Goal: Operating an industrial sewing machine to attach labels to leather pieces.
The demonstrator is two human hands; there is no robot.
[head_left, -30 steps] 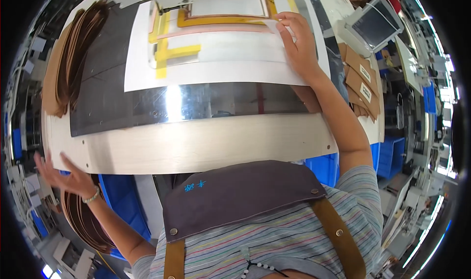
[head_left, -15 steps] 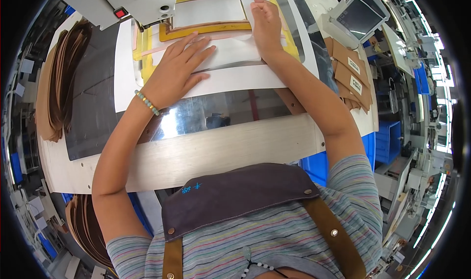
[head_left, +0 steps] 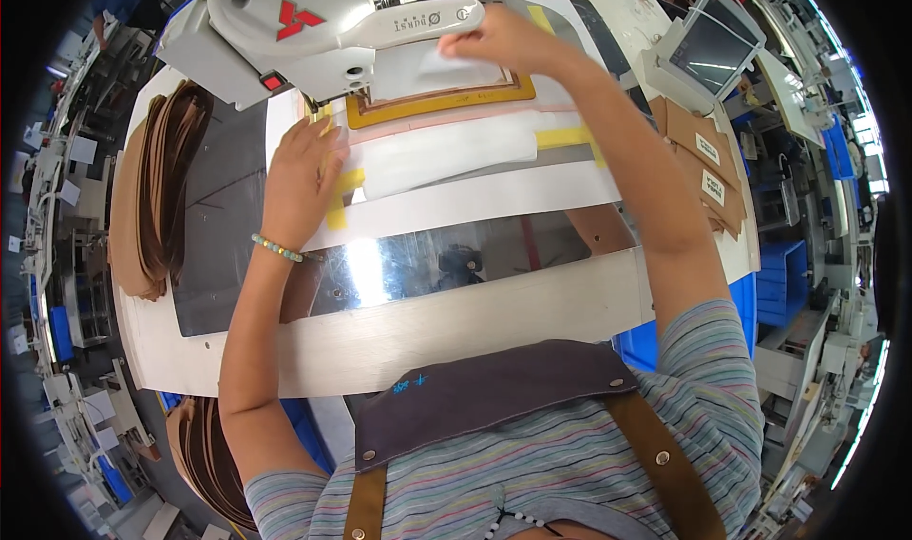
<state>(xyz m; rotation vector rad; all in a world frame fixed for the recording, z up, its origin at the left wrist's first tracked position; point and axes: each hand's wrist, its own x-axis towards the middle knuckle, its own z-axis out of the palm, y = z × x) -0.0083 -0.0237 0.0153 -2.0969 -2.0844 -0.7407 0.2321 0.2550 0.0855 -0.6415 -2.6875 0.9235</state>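
Note:
My left hand (head_left: 302, 174) lies palm down with its fingers stretched out, at the left side of a white sheet edged with yellow tape (head_left: 353, 179). A yellow and brown rectangular frame (head_left: 442, 106) rests on the work beside it, under the head of a sewing machine (head_left: 294, 27). My right hand (head_left: 503, 42) is raised over the frame, close to the machine's pale arm. Its fingers are pinched together at a thin white sheet (head_left: 407, 76) inside the frame; the grip is slightly blurred. A loose white strip (head_left: 446, 151) lies flat in front of the frame.
Brown leather-like pieces (head_left: 157, 198) hang stacked at the left table edge. Brown labelled pieces (head_left: 703, 165) lie at the right, near a tilted screen (head_left: 714, 35). A metal plate (head_left: 427, 265) spans the front, and a blue bin (head_left: 781, 284) stands beyond the right edge.
My left hand has shifted left from the white strip to the taped side. My right hand has moved up and inward over the frame from its right side. The view has shifted, showing more of the machine.

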